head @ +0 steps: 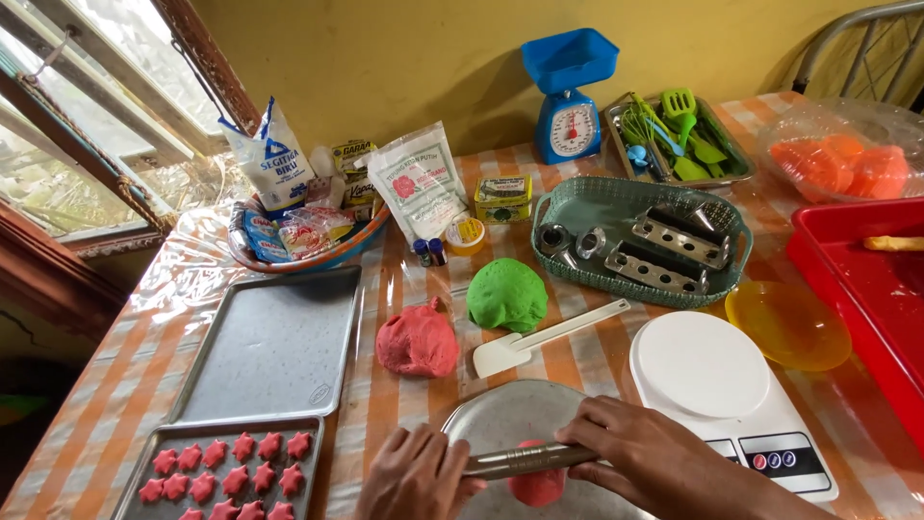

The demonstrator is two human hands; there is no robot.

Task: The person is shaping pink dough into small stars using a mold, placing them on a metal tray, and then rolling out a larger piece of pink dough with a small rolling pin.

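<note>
Two hands grip one metal tube (527,459): my left hand (416,479) curls its fingers around the near end, my right hand (643,453) closes over the other. The tube's long axis runs left to right, and red dough (537,484) seems to hang beneath its middle, between both hands, over the round metal plate (500,416)

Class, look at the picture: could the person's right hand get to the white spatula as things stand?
Probably yes. The white spatula lies uncovered just beyond the right hand, nothing between them, but that hand now grips a metal tube with the left hand.
</note>
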